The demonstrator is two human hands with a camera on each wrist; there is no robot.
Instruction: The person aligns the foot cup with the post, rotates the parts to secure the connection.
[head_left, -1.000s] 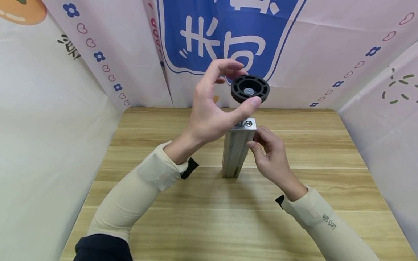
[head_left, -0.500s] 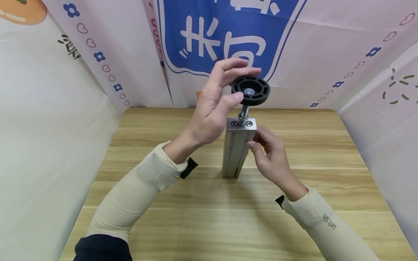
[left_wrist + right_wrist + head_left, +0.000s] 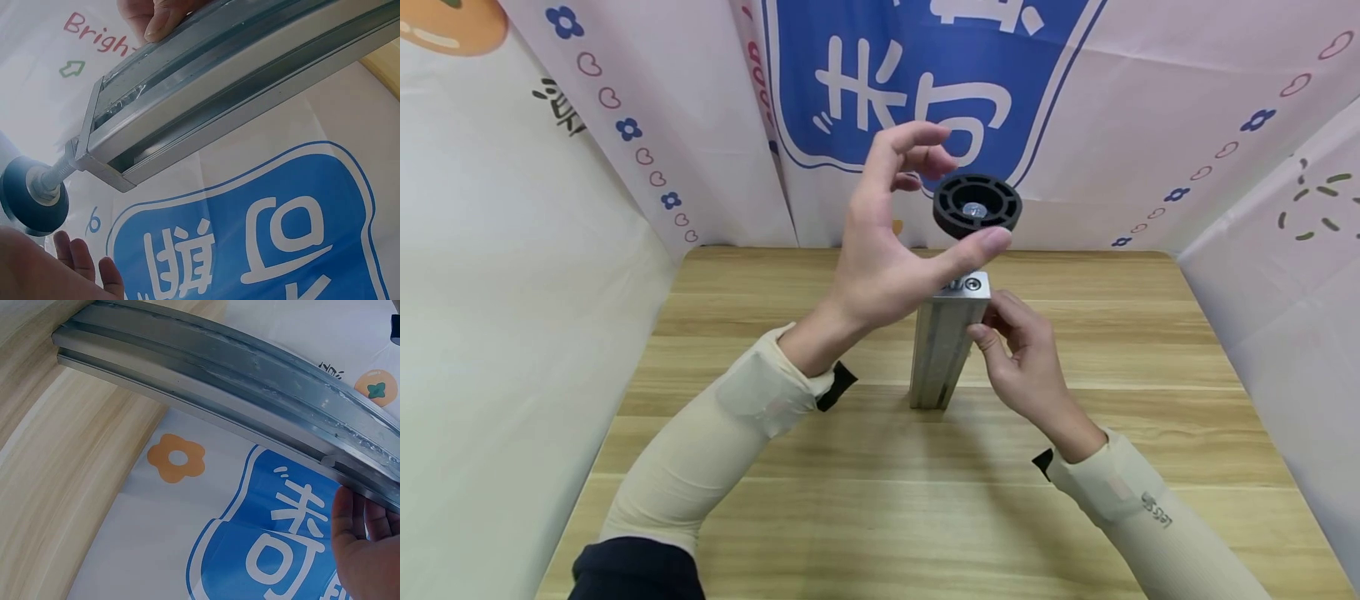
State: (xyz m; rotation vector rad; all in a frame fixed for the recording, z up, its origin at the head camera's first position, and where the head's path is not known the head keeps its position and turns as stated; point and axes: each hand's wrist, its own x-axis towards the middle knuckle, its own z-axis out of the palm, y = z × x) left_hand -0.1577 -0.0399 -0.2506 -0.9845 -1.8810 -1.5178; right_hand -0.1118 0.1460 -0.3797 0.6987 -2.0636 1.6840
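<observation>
An aluminium profile stands upright on the table, with a metal end plate on top. A black round levelling foot sits above it on a threaded stem, its hollow side up. My left hand is spread about the foot. Its thumb lies along the near rim, and whether it touches cannot be told. The other fingers bend loosely behind, apart from the foot in the left wrist view. Lower down, my right hand grips the profile's right edge between thumb and fingers.
The wooden table reaches to printed cloth walls on the left, right and back. The back cloth hangs close behind the foot. Black tabs stick out from both sleeve cuffs.
My left thumb swept left across the foot, then came back right to its near rim, while the fingers drew back left. The profile and right hand stay in place.
</observation>
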